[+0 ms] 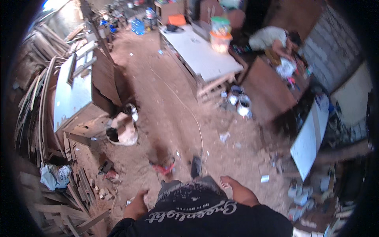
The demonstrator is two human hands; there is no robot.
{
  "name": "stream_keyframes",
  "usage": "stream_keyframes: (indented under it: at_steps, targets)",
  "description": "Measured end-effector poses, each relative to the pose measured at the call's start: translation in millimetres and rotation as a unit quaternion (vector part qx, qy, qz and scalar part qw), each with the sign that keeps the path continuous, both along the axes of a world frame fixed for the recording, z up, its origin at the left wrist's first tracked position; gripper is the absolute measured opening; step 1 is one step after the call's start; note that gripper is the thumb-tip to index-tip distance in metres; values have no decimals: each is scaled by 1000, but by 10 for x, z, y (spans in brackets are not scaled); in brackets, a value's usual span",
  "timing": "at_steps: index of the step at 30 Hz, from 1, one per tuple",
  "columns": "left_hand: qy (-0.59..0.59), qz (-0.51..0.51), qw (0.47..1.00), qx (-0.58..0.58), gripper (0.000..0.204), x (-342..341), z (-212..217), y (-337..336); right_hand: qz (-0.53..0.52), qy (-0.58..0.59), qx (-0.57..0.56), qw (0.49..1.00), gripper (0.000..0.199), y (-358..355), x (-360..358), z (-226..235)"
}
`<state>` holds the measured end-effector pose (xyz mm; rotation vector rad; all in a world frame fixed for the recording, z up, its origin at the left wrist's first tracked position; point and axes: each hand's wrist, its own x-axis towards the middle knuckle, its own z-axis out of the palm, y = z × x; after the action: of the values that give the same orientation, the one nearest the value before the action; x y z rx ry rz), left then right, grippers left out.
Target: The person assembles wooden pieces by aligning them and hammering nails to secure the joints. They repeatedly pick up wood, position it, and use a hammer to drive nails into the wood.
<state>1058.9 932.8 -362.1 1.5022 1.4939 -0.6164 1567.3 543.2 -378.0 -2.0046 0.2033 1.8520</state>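
Note:
My left hand hangs beside my left thigh, a finger or thumb stretched out and nothing visible in it. On the other side of my body, my right hand is low by my hip, fingers apart and holding nothing. Both hands are off every object. Nearest in front of me on the dirt floor lie a blurred red object and a dark, long shape, whose kinds I cannot make out. A thin pale cable runs along the floor from there toward the back.
A white-topped workbench with plastic tubs stands ahead. Left are a wooden cabinet, stacked planks and wood scraps. Paint cans, a brown board and a leaning white panel stand right. A person bends at the far right.

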Motion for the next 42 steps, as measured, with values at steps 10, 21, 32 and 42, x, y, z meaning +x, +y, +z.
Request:
stream_keyframes:
  at_steps: [10,21,32,42]
  targets:
    - [-158,102,982,-32,48,1879,-49,1340,256,-170,160,938,43,3754,2354,681]
    - [-45,-61,997,-19,48,3648,-316,4427,162,-55,109,979,24,6060,3393,434]
    - [-175,216,951,135,51,4553,-106,7310,46,-143,-34,988,22,7606,4433,514]
    - [-105,117,985,73,43,4844,-325,8784,769,-209,123,592,26,11150,6252,-867]
